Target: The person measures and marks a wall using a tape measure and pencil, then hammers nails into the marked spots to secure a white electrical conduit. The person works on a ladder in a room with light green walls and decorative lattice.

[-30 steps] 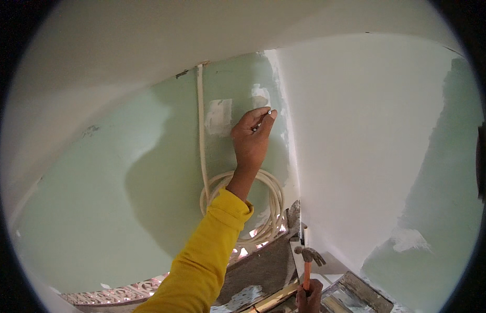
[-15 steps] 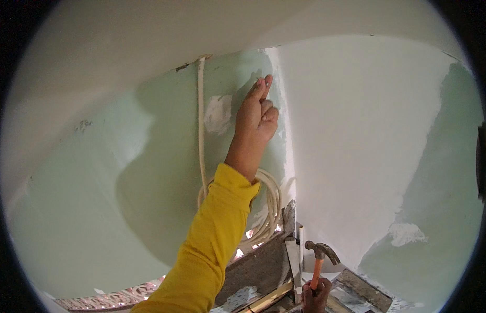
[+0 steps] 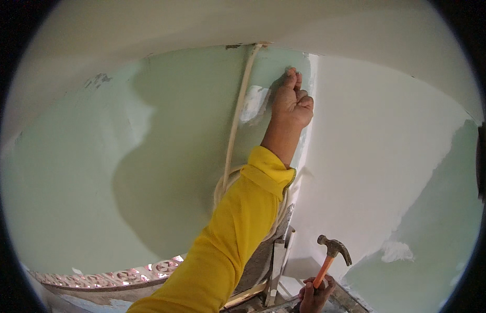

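Note:
My left hand (image 3: 293,101), its arm in a yellow sleeve (image 3: 227,235), reaches up to the green wall panel (image 3: 170,182) just left of the corner. Thumb and forefinger are pinched together at the panel, the other fingers curled in. Whatever lies between the fingertips is too small to make out. Low on the right, my right hand (image 3: 316,295) is closed round the orange handle of a claw hammer (image 3: 333,251), its metal head upward. The hammer is well below my left hand, apart from the panel.
A pale cable (image 3: 236,120) hangs from the ceiling edge to a coil (image 3: 221,189), partly hidden behind my sleeve. To the right stands a white-coated wall (image 3: 368,146). Wooden strips (image 3: 275,266) lean below the corner. Patterned openwork (image 3: 123,276) runs along the panel's lower edge.
The view has shifted, so the cable and corner sit further right. My left hand stays pinched near the corner. The hammer now leans more to the right in my right hand.

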A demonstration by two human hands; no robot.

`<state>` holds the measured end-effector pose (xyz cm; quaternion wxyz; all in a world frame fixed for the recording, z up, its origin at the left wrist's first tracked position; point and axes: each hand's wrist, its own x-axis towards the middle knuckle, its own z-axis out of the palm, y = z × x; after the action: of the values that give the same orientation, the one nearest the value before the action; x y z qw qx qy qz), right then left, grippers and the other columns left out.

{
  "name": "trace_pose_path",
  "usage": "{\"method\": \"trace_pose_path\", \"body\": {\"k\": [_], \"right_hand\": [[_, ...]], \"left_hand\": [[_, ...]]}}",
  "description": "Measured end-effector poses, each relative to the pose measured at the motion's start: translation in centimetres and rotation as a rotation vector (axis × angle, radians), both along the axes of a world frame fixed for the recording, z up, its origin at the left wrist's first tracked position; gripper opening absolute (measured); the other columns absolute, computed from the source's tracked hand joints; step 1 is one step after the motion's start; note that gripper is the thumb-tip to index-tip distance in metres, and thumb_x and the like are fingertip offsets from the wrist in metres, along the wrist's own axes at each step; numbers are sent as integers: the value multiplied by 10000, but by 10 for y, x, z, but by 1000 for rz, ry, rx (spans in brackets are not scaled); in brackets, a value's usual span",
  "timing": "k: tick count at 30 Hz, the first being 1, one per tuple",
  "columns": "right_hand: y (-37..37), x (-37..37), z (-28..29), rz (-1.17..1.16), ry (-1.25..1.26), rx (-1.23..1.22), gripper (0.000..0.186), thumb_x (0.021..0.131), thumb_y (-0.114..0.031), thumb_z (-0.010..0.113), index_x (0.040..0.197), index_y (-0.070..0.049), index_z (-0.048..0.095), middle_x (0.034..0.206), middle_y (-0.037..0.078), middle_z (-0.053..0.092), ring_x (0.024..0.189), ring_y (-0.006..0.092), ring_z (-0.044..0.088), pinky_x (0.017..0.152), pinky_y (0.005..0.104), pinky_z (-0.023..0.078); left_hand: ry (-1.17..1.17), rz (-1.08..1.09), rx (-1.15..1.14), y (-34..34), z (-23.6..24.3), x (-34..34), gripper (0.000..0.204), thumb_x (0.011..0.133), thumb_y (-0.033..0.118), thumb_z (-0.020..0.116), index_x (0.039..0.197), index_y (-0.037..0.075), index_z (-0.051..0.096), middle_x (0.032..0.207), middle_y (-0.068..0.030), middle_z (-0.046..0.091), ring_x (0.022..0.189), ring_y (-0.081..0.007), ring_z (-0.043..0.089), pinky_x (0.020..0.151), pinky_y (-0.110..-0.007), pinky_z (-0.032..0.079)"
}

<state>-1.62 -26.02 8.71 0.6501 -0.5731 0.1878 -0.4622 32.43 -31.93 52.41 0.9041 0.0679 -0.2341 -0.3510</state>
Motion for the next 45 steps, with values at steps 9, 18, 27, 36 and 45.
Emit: {"method": "trace_pose_path", "body": {"k": [9, 18, 27, 36, 45], "right_hand": [[-1, 10, 21, 22, -17, -67, 510, 1045, -160, 638, 1441, -72, 328, 1002, 83, 637, 566, 87, 486, 474, 246, 393], [-1, 30, 59, 2, 16, -117, 350, 1071, -221, 552, 1296, -2, 397, 924, 120, 614, 525, 124, 557, 471, 289, 472], [-29, 89, 99, -62, -125, -261, 444, 1129, -332, 478, 1441, -34, 370, 828, 42, 551, 541, 67, 477, 469, 233, 414], [-78, 202, 216, -161, -332, -510, 405, 1144, -340, 444, 1422, -47, 417, 762, -4, 512, 569, 39, 438, 486, 213, 388], [-98, 271, 297, -143, -408, -539, 377, 1132, -359, 468, 1290, -23, 536, 769, -13, 532, 627, 68, 495, 562, 260, 451]], "left_hand": [[46, 27, 14, 13, 5, -11, 110, 975, 336, 743, 1011, 234, 720, 927, 105, 676, 489, -60, 286, 467, -220, 251], [33, 5, -13, 15, 4, -15, 108, 976, 330, 741, 1011, 229, 725, 926, 100, 693, 489, -43, 315, 449, -208, 254], [48, -10, -28, 15, 6, -11, 100, 964, 305, 758, 1009, 224, 721, 908, 104, 687, 499, -42, 313, 459, -206, 261], [51, -4, 10, 17, 5, -13, 120, 994, 344, 738, 1061, 248, 710, 960, 136, 645, 544, -48, 293, 490, -206, 251], [92, -40, -22, 15, 5, -5, 114, 974, 267, 756, 1059, 203, 718, 908, 79, 697, 512, -54, 333, 472, -216, 263]]}}
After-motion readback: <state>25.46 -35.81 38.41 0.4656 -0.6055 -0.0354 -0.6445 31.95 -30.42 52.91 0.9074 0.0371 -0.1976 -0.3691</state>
